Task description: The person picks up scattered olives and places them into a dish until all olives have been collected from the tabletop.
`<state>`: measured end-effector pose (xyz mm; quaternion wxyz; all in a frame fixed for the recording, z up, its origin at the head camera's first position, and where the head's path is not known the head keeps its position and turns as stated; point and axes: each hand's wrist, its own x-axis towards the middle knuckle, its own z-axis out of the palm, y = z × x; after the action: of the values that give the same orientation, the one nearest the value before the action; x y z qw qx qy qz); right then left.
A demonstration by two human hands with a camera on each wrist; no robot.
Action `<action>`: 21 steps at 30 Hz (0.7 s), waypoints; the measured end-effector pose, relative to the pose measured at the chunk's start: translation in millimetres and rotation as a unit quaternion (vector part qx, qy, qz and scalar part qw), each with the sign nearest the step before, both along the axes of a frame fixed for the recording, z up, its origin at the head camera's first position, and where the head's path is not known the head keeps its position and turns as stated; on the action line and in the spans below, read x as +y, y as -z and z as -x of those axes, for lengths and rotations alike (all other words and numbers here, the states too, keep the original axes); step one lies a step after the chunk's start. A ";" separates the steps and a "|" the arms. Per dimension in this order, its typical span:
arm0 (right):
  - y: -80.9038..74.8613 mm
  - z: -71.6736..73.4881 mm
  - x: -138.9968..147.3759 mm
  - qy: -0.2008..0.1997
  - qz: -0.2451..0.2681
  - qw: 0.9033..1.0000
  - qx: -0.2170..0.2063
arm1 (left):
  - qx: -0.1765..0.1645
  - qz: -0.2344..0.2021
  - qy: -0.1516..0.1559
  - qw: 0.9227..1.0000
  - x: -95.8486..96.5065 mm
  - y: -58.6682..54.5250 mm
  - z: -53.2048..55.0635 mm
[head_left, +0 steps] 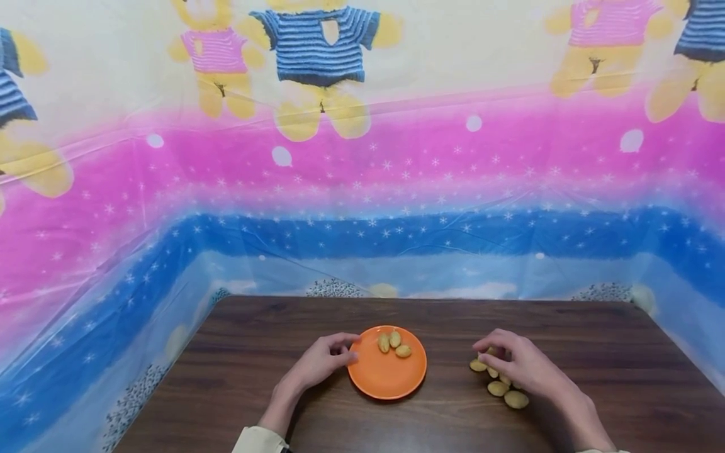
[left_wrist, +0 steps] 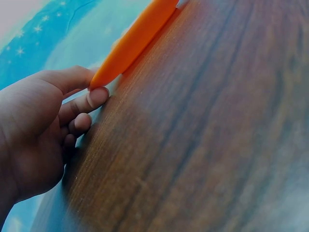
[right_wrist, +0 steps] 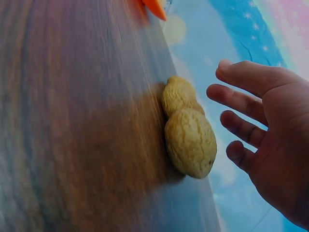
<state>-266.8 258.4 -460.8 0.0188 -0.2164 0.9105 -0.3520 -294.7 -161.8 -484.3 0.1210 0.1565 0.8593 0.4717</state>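
Observation:
My left hand (head_left: 317, 363) pinches the left rim of a round orange plate (head_left: 387, 380) between thumb and finger; in the left wrist view the plate's edge (left_wrist: 130, 46) sits between them. Three wrinkled, yellow-brown oval pieces (head_left: 403, 351), like nuts or dried fruit, lie towards the plate's far side. My right hand (head_left: 523, 362) hovers over a loose group of several such pieces (head_left: 516, 399) on the table, partly hiding them. In the right wrist view its fingers are bent and apart, with nothing between them, beside a large piece (right_wrist: 190, 142).
The dark wooden table (head_left: 442, 421) has its far edge against a hanging cloth (head_left: 396, 163) printed with bears and snowflakes. The cloth also runs along the left and right sides. Bare tabletop lies between the plate and the group on the right.

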 end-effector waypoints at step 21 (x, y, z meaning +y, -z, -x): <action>12.7 4.2 12.4 0.053 -0.003 0.998 0.037 | 0.009 -0.003 0.004 1.000 -1.1 1.1 -0.3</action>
<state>-271.0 270.9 -473.5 -0.0333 -0.1807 0.9218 -0.3413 -294.3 -162.9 -485.4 0.1152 0.1645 0.8583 0.4722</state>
